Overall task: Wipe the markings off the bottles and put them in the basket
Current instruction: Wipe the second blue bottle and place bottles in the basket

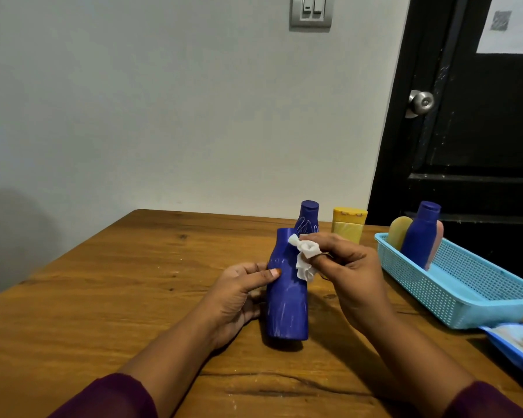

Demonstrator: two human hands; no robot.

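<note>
A dark blue bottle [287,306] with faint white smears stands on the wooden table [103,297] in front of me. My left hand [239,294] grips its left side, thumb across the front. My right hand [354,273] pinches a crumpled white wipe [305,260] against the bottle's upper right side. Behind it stands a second blue bottle [308,220] with white scribbles, and a yellow bottle [348,224] beside that. The light blue basket [453,297] at the right holds a blue bottle [420,236], a yellowish one [399,232] and a pink one [435,248].
A blue wipes packet [517,342] lies at the table's right edge, just in front of the basket. A black door [465,131] with a metal knob stands behind the basket. A white wall runs behind the table.
</note>
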